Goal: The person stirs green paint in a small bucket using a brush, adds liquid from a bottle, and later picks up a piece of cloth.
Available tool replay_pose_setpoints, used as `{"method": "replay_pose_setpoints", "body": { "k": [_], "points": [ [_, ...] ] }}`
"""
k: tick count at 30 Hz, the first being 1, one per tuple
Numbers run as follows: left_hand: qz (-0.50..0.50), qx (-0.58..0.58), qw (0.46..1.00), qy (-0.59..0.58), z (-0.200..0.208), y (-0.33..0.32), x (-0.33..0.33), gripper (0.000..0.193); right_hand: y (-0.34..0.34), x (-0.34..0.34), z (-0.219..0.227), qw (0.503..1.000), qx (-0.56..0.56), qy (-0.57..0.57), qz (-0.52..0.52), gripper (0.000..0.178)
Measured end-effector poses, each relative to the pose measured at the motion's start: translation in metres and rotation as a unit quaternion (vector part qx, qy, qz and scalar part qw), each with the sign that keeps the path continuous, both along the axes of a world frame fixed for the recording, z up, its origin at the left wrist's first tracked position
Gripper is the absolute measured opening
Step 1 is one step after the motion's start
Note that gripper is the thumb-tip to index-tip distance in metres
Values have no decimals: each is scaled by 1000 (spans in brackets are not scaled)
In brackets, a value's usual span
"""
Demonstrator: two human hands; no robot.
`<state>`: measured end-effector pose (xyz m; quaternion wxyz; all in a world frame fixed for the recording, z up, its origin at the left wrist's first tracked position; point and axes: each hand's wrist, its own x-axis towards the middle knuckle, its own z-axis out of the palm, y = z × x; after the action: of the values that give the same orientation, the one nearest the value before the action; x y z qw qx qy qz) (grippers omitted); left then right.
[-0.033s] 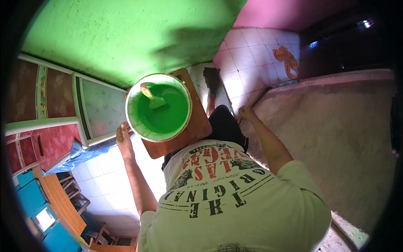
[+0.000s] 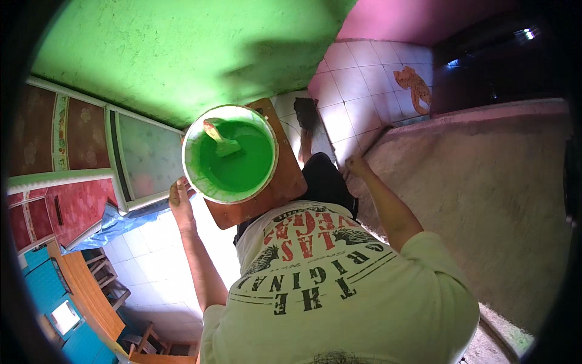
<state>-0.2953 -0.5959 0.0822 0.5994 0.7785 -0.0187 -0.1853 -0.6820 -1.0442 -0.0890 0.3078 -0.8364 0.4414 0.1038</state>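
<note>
A white bucket point(image 2: 187, 161) of green paint stands on a brown wooden board point(image 2: 286, 176) in front of my lap. Inside it a paintbrush point(image 2: 224, 145) leans with its bristle end in the green paint point(image 2: 248, 161) and its handle toward the rim. My left hand point(image 2: 180, 197) is raised beside the bucket's lower left side, fingers partly spread; whether it touches the bucket or the cabinet edge I cannot tell. To the right, my right hand point(image 2: 356, 165) is closed near my knee, by the edge of the rough low wall. What its fingers hold, if anything, is hidden.
Ahead rises a green wall point(image 2: 182, 48). A glass-fronted cabinet point(image 2: 145, 155) stands at the left, with blue plastic sheeting point(image 2: 112, 227) below. An orange cloth point(image 2: 414, 88) lies on the white tiles at the far right. A rough brown wall point(image 2: 467, 200) runs along the right.
</note>
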Motion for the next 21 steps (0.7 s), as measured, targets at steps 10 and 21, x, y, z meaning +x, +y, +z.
{"method": "replay_pose_setpoints", "body": {
  "k": [10,21],
  "points": [
    [21,-14,1000,-12,-12,-7,-13,41,15,-32,-15,986,115,81,92,34],
    [-8,31,999,-26,-32,-2,-8,33,46,13,16,994,112,7,7,35]
  ]
}}
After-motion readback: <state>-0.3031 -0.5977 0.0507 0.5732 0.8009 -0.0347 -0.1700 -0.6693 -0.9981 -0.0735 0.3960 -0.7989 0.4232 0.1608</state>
